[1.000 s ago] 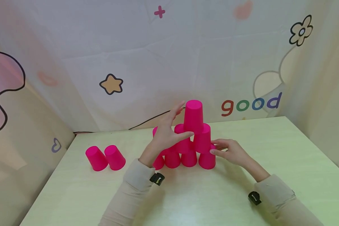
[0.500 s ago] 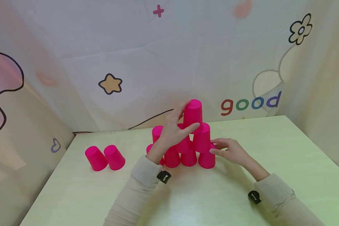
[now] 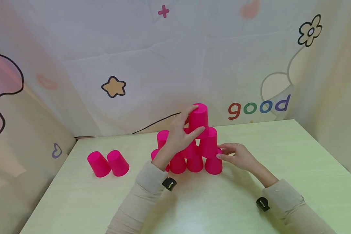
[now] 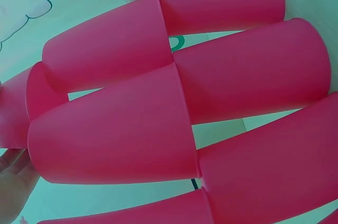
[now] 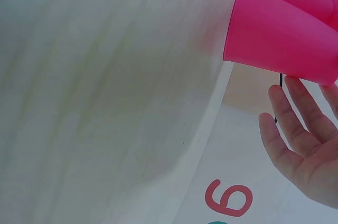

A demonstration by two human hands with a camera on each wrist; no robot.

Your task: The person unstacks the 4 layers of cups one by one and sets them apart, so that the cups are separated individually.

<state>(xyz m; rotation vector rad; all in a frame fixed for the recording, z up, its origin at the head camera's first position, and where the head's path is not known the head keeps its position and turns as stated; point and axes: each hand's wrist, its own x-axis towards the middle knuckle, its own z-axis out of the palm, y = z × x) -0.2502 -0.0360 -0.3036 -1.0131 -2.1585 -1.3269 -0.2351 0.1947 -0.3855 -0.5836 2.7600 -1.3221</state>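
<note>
In the head view my left hand [image 3: 179, 136] holds the topmost pink cup [image 3: 198, 117], thumb across its front and fingers behind its upper left. That cup is upside down, above the gap between two second-row cups, including the right-hand one [image 3: 208, 143]. My right hand [image 3: 237, 156] rests its fingertips at the side of the rightmost bottom cup [image 3: 213, 165]; in the right wrist view its fingers [image 5: 285, 110] are loosely extended beside that cup. More upturned pink cups form the lower rows, such as a second-row cup [image 4: 113, 129] in the left wrist view. My left forearm hides part of the left side.
Two more upturned pink cups, one [image 3: 98, 164] and its neighbour [image 3: 118, 163], stand side by side on the left of the pale table [image 3: 210, 201]. A printed cloth [image 3: 152, 78] hangs behind the table's back edge. Dark wrist cameras sit on both sleeves.
My left hand has moved right and its fingers and thumb have come onto the topmost cup, which has shifted slightly left. My right hand has stayed at the bottom right cup.
</note>
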